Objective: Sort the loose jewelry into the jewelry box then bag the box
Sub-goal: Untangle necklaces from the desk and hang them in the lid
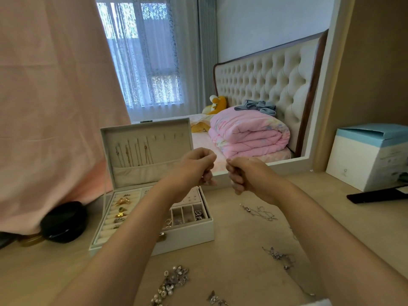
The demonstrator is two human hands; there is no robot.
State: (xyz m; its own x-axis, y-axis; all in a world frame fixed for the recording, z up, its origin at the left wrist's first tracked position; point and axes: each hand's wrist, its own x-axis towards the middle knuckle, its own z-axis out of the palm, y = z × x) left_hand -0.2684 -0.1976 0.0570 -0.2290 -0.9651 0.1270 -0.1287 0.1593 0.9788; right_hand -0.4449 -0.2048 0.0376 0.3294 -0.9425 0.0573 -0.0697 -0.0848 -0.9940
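Observation:
The white jewelry box (187,234) stands open at the left of the table. Its raised lid (145,131) has several gold necklaces hanging inside. The tray holds gold rings in the left rolls and silver pieces in the small right compartments. My left hand (194,166) and my right hand (245,175) are raised side by side in front of the lid, both with fingers pinched shut. A small silver bit of a thin necklace (202,177) shows at my left fingers; the chain itself is too fine to see. Loose silver jewelry lies on the table: a pile (172,283), a cluster (278,256), a chain (260,212).
A black round case (64,221) sits left of the box under a pink cloth (55,107). A white and blue carton (371,155) and a dark flat object (375,196) are at the right. A mirror (242,74) behind the table reflects a bed.

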